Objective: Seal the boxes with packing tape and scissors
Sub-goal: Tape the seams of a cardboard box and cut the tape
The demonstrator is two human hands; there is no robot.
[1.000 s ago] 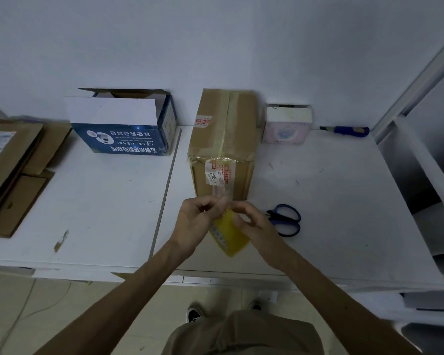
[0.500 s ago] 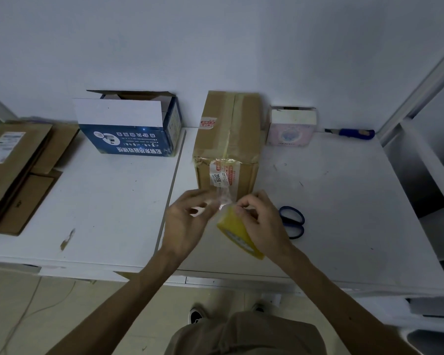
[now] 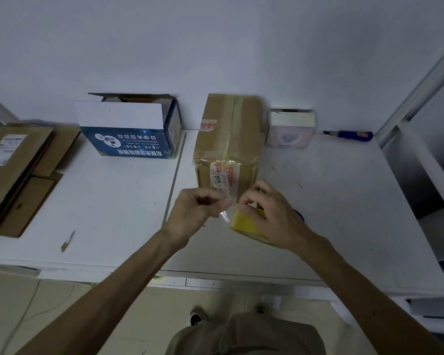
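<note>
A brown cardboard box (image 3: 228, 139) with taped flaps and a label on its near face stands mid-table. Just in front of it my right hand (image 3: 269, 213) grips a yellow roll of packing tape (image 3: 244, 222). My left hand (image 3: 195, 211) pinches the clear loose end of the tape (image 3: 224, 213) drawn a short way off the roll. The scissors (image 3: 301, 216) lie behind my right hand; only a sliver of a blue handle shows. An open blue and white box (image 3: 131, 129) stands at the back left.
Flattened cardboard (image 3: 13, 170) lies at the table's left end. A small pink and white box (image 3: 290, 130) and a blue-handled utility knife (image 3: 350, 135) sit by the back wall. A white shelf frame (image 3: 420, 155) borders the right. The table's front edge (image 3: 215, 278) is near my body.
Both hands rose slightly toward the brown box. The roll swung from hanging below the hands to under my right palm. The right hand now hides most of the scissors.
</note>
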